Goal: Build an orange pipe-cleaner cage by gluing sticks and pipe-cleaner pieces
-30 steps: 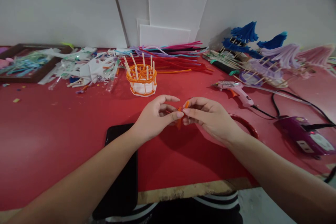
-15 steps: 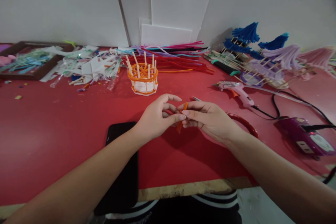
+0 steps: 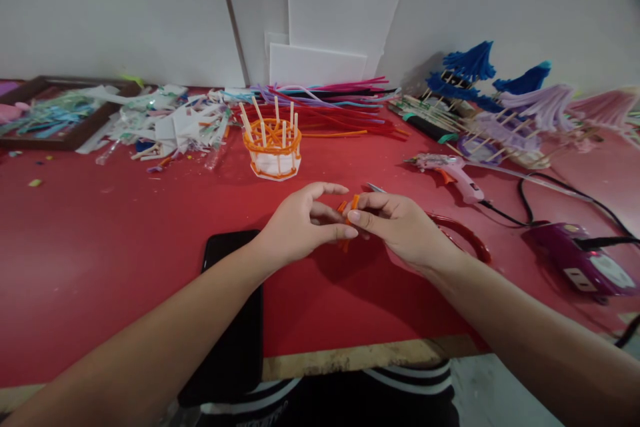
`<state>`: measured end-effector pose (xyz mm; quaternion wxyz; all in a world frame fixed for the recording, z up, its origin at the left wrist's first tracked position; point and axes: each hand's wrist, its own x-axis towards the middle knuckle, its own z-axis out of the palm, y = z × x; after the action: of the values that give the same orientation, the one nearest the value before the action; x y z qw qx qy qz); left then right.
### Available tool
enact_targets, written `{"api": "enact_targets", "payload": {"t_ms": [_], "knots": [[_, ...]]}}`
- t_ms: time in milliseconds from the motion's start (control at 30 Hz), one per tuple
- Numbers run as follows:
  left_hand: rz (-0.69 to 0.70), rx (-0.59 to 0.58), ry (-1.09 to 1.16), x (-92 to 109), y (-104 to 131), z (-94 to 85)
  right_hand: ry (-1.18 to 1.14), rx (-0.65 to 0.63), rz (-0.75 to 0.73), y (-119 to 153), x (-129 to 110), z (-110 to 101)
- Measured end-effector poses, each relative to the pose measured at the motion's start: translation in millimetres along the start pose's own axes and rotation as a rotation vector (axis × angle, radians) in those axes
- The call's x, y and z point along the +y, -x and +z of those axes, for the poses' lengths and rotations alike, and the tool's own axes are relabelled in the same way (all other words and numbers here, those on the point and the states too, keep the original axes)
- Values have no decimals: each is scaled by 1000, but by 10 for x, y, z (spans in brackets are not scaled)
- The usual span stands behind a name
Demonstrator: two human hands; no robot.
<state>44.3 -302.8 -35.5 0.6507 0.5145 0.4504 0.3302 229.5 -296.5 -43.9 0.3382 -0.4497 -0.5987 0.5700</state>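
Red tabletop (image 3: 100, 247) under everything. Upper left: brown frame (image 3: 40, 143) with blue-green scraps (image 3: 55, 117) lying in it; raised edges probably keep them together. Right of it, a loose heap of white offcuts (image 3: 177, 127), seemingly at the back so as not to crowd the hands. Lower left of centre: dark phone-like slab (image 3: 240, 343), flat, partly beneath the left forearm (image 3: 175, 327). Upper left of centre: orange-rimmed basket (image 3: 277, 163), upright, pale sticks (image 3: 277, 110) pointing up; apart from both hands, likely stood there for easy view and reach.

Centre: left hand (image 3: 303, 223), thumb and forefinger spread wide, other fingers curled, palm inward. Orange pieces (image 3: 355, 202) between the hands, short, tilted near upright; one passes behind the left thumb, cannot tell whether that hand grips it. Right hand (image 3: 395, 220) pinches another between thumb and forefinger, wrist angled in from lower right. Both hands apparently raised, shadow below; presumably gives the fingertips room to work from both sides.

Just beyond the right hand, a metal tip (image 3: 375, 188); red loop (image 3: 473, 237) by the wrist; whether they join is hidden. Right of centre: pink glue gun (image 3: 447, 167) on its side, nozzle leftward, handle angled toward the person, handy I'd judge. Right edge: purple power block (image 3: 553, 239).
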Motion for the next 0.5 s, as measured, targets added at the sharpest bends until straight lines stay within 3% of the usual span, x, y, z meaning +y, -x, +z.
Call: {"api": "enact_targets", "payload": {"t_ms": [100,167,333,500], "knots": [[-14,4,83,14,0,-3,12,103,-83,18,29,18],[-18,71,175,15,-9,-13,30,147,-191,41,27,24],[-17,244,328,9,-43,-42,367,94,-497,80,-11,8],[-30,234,411,23,-51,-18,613,128,-623,86,-3,20]]}}
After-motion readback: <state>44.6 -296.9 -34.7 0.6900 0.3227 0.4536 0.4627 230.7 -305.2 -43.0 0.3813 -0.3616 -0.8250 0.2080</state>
